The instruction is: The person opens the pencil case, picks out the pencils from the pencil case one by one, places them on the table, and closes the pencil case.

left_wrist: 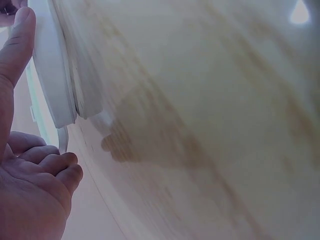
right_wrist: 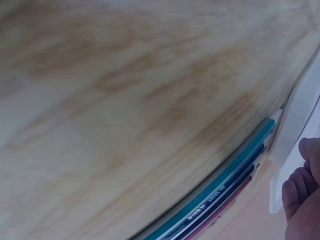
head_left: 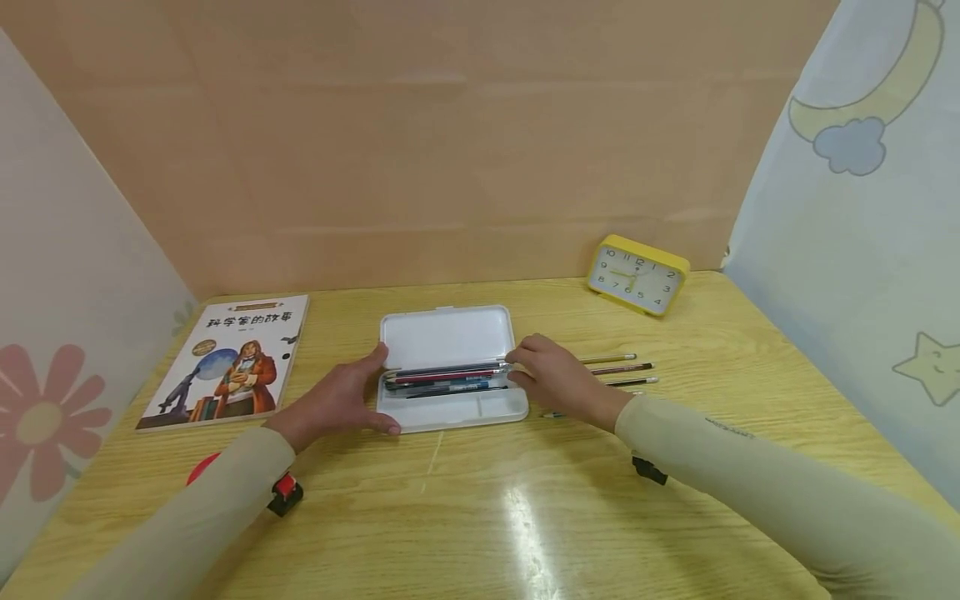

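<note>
A white pencil case (head_left: 442, 423) lies with its lid (head_left: 447, 335) raised, and several pencils (head_left: 442, 379) lie lengthwise inside. My left hand (head_left: 341, 400) grips the case's left end, thumb along the front corner and fingers by the lid hinge. In the left wrist view that thumb (left_wrist: 17, 47) lies straight against the white case wall. Over the right end of the case, my right hand (head_left: 551, 375) has its fingertips curled at the pencil ends, pinching one pencil there. The right wrist view shows those curled fingers (right_wrist: 300, 185) over the white case; the pinched end is hidden.
Several loose pencils (head_left: 626, 368) lie on the table right of the case, partly behind the right hand. A yellow clock (head_left: 637, 275) stands at the back right. At the left lies a book (head_left: 232, 362). A red round thing (head_left: 201, 468) shows beside the left sleeve.
</note>
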The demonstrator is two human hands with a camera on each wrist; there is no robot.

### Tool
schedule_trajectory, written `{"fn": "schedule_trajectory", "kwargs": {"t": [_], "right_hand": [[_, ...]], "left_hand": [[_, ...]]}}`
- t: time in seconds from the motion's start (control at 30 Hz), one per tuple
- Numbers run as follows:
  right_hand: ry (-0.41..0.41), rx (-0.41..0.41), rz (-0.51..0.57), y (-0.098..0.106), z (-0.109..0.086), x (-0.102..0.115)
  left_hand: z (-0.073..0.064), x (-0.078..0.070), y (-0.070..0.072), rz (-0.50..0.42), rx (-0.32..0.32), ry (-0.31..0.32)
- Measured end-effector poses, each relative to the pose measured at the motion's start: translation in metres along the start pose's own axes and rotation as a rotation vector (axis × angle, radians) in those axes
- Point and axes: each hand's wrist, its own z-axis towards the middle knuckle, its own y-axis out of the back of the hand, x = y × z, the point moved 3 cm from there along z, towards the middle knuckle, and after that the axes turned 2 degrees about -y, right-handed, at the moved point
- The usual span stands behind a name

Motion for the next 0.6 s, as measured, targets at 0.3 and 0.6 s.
{"fn": "schedule_trajectory", "kwargs": {"t": [0.3,0.6], "right_hand": [[-0.009,0.09,-0.079,-0.009,0.015,0.005],[0.017,0.132,-0.204,-0.014,0.02,0.007]], "left_hand": [[0.0,-0.001,0.0,0.006,0.0,0.003],[0.002,0.001,-0.001,0.0,0.008,0.015]]}}
